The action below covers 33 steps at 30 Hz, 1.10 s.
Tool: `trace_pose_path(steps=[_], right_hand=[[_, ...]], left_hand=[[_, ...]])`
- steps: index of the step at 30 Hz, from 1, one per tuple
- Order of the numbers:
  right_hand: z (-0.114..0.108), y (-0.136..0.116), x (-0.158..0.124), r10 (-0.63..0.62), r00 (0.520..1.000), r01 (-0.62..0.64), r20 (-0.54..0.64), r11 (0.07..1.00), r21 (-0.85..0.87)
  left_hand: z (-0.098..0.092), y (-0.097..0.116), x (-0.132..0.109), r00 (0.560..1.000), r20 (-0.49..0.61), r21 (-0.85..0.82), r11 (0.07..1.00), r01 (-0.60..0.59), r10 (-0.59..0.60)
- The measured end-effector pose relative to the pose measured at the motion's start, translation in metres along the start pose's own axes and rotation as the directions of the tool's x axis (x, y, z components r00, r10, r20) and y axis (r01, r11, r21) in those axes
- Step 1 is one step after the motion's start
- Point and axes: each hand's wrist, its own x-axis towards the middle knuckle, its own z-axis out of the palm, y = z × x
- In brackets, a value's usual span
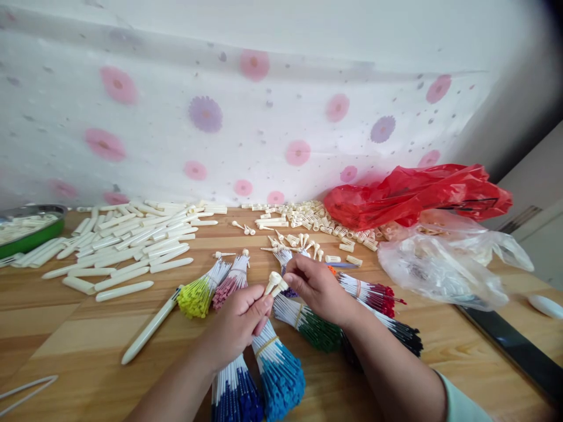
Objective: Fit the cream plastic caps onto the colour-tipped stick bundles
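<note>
Small cream plastic pen parts (274,282), with round heads and narrow stems, stick up from the closed fingers of my left hand (244,319). My right hand (319,287) is closed in a pinch right beside them; its fingertips reach the edge of these parts, and what they grip is hidden. Below and around both hands lie banded bundles of pen refills: light blue (281,375), dark blue (237,390), green (319,328), yellow (196,296), pink (229,284), red (373,293) and black (402,331). More headed cream parts (303,240) are scattered just beyond my hands.
Many cream pen barrels (132,234) are heaped at left, near a green-sided bowl (55,231). One assembled-looking pen (152,325) lies alone. Short slotted pieces (316,217) spread along the back. A red bag (417,193), a clear bag (444,258) and a dark flat object (510,346) occupy the right.
</note>
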Motion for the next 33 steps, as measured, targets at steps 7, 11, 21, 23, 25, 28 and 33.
trace_pose_path(steps=[7, 11, 21, 23, 25, 28, 33], right_hand=[[0.0052, 0.0009, -0.0003, 0.069, 0.998, -0.07, -0.014, 0.991, -0.112], [0.0029, 0.0009, -0.0003, 0.004, 1.0, -0.004, 0.002, 1.0, 0.022], [0.0015, 0.0025, -0.0007, 0.013, 0.999, -0.013, 0.051, 1.0, 0.0], [0.0017, 0.0027, -0.0004, 0.038, 0.997, -0.036, 0.062, 0.999, -0.027], [0.0019, 0.0028, -0.0002, 0.041, 0.997, -0.039, 0.062, 0.999, -0.028], [0.002, 0.0027, 0.0, -0.003, 1.0, 0.002, 0.027, 1.0, 0.006], [0.0018, 0.0017, 0.0001, 0.065, 0.997, -0.063, 0.045, 0.997, -0.049]], left_hand=[[0.0018, 0.0006, 0.0005, 0.999, -0.052, 0.067, 0.998, -0.01, 0.014], [0.0016, -0.0018, 0.0011, 0.997, -0.072, 0.012, 1.0, -0.005, 0.006], [0.001, -0.0009, 0.0014, 0.999, -0.045, 0.002, 1.0, -0.008, 0.008], [0.001, -0.0015, 0.0017, 0.999, -0.033, -0.005, 1.0, 0.007, -0.007], [0.0011, -0.002, 0.002, 1.0, -0.019, -0.021, 1.0, 0.018, -0.018], [0.0011, -0.0023, 0.0023, 0.999, -0.033, -0.041, 0.999, 0.013, -0.014], [0.001, -0.0029, 0.0024, 0.999, -0.029, -0.04, 0.999, 0.021, -0.022]])
